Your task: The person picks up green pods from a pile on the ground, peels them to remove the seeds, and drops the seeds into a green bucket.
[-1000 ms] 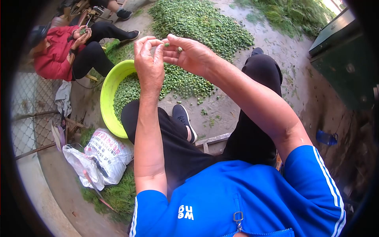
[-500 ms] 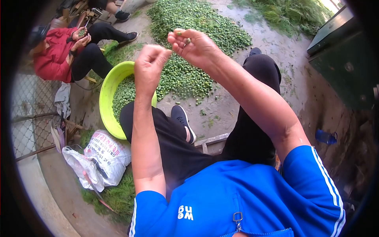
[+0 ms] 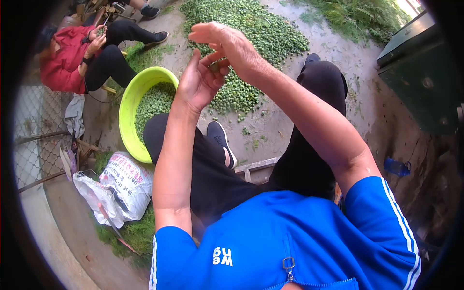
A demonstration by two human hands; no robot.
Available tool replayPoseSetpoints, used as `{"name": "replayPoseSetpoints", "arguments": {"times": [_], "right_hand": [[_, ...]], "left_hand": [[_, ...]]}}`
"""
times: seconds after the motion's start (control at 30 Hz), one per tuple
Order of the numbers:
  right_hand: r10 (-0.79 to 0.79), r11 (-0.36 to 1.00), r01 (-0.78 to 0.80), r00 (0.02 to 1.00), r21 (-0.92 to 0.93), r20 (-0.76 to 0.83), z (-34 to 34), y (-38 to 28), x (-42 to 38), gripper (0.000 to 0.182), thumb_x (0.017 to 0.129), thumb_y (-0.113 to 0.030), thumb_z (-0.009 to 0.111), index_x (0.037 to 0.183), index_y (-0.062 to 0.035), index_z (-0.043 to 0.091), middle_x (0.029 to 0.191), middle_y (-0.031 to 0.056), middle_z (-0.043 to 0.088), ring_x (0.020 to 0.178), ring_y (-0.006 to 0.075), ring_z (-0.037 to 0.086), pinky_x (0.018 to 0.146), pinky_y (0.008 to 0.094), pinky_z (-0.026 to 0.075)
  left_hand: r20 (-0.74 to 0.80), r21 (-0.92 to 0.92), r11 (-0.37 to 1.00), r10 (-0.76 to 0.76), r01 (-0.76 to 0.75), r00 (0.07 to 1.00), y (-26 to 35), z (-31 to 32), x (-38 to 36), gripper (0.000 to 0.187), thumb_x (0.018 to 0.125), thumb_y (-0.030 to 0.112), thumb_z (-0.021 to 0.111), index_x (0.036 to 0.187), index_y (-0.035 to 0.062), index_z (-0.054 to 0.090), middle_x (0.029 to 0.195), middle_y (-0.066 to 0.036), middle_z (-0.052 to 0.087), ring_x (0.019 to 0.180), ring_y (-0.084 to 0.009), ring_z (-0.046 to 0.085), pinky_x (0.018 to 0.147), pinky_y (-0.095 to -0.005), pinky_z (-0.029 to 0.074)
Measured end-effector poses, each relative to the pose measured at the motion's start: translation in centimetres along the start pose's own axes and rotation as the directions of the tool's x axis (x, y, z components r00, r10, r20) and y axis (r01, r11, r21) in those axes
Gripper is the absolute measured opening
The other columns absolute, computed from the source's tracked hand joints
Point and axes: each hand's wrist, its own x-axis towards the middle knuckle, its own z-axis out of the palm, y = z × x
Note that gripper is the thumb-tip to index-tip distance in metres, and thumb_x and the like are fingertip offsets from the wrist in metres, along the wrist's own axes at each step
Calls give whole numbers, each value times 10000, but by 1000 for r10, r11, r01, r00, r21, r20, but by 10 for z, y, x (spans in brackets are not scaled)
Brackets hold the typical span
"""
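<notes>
My left hand [image 3: 200, 86] is turned palm up with its fingers curled. A small green fruit [image 3: 215, 66] lies at those fingers, partly in shadow. My right hand [image 3: 227, 46] is just above, its fingers stretched out to the left and overlapping the left fingertips in this view. Behind both hands spreads a large heap of small round green fruits [image 3: 263, 36] on the ground. Left of my left forearm stands a yellow-green basin [image 3: 126, 108], partly filled with the same kind of green fruits [image 3: 153, 104].
A person in a red top [image 3: 65, 63] sits at the left, hands together. A white printed sack [image 3: 126, 186] lies at lower left on feathery green stalks [image 3: 145, 232]. More green stalks [image 3: 357, 19] are piled at the back right, near a dark green metal box [image 3: 420, 72].
My left hand has turned from a pinch to a cupped palm. The right hand has gone from curled fingers to stretched ones, shifting slightly up and left over it.
</notes>
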Motion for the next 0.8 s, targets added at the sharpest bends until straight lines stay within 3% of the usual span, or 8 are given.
{"name": "replayPoseSetpoints", "arguments": {"times": [0.2, 0.4, 0.47, 0.5, 0.57, 0.63, 0.7, 0.8], "right_hand": [[198, 972, -144, 929, 186, -313, -25, -3, 12, 423, 861, -210, 502, 1241, -24, 490, 1132, 108, 596, 1026, 221, 582, 855, 373, 442], [369, 908, -286, 892, 305, -262, -47, -11, 2, 400, 919, -253, 506, 1279, -79, 494, 1205, 94, 557, 1110, 215, 532, 902, 345, 425], [294, 953, -257, 909, 159, -297, -54, -16, -5, 404, 902, -264, 526, 1268, -95, 505, 1199, 77, 557, 1087, 197, 531, 877, 325, 416], [202, 977, -212, 930, 3, -308, -57, -18, -8, 408, 884, -276, 547, 1256, -110, 516, 1194, 60, 557, 1063, 180, 530, 851, 304, 406], [190, 978, -207, 945, -36, -268, -72, -15, -14, 387, 888, -307, 561, 1211, -94, 555, 1212, 60, 549, 1012, 147, 513, 816, 278, 384], [63, 956, -48, 997, -291, 41, -91, -5, 0, 367, 886, -337, 571, 1162, -96, 595, 1193, 54, 558, 965, 129, 505, 800, 278, 382], [42, 915, -10, 997, -403, 69, -89, -23, -10, 359, 893, -354, 566, 1120, -81, 618, 1157, 57, 573, 958, 132, 528, 819, 286, 396], [174, 879, -168, 984, -446, -28, -76, -51, -9, 422, 910, -358, 546, 1180, -34, 561, 1156, 78, 580, 1008, 173, 569, 871, 330, 440]], "left_hand": [[-70, 122, 992, 30, -21, 997, 9, -2, -9, 505, 996, 428, 340, 1139, -13, 542, 949, -114, 607, 790, -191, 589, 651, -261, 507], [-318, 649, 707, 587, -281, 744, 63, -58, -58, 307, 962, 318, 499, 997, 55, 653, 920, -48, 635, 841, -122, 586, 666, -259, 451], [-1, 1000, -10, 885, 22, 466, 89, -112, -73, 355, 911, 314, 584, 1102, 19, 631, 988, -69, 642, 929, -197, 602, 827, -296, 471], [311, 811, -448, 876, 378, 369, 93, -112, -89, 382, 894, 296, 613, 1151, 14, 609, 1003, -74, 642, 942, -206, 600, 865, -298, 459], [272, 841, -407, 887, 356, 372, 90, -113, -100, 339, 897, 267, 617, 1141, 31, 620, 1035, -79, 642, 956, -176, 593, 873, -288, 450], [-72, 997, 77, 861, 11, 503, 68, -108, -89, 323, 894, 237, 626, 1147, 36, 622, 1072, -84, 639, 980, -160, 586, 895, -288, 441], [-232, 964, 262, 723, 53, 650, 39, -91, -72, 326, 885, 226, 639, 1150, 37, 627, 1096, -64, 638, 1009, -143, 579, 907, -273, 436], [-252, 953, 291, 602, 86, 758, -6, -109, -23, 306, 867, 221, 658, 1110, 35, 650, 1035, -60, 660, 923, -133, 600, 842, -265, 458]]}}
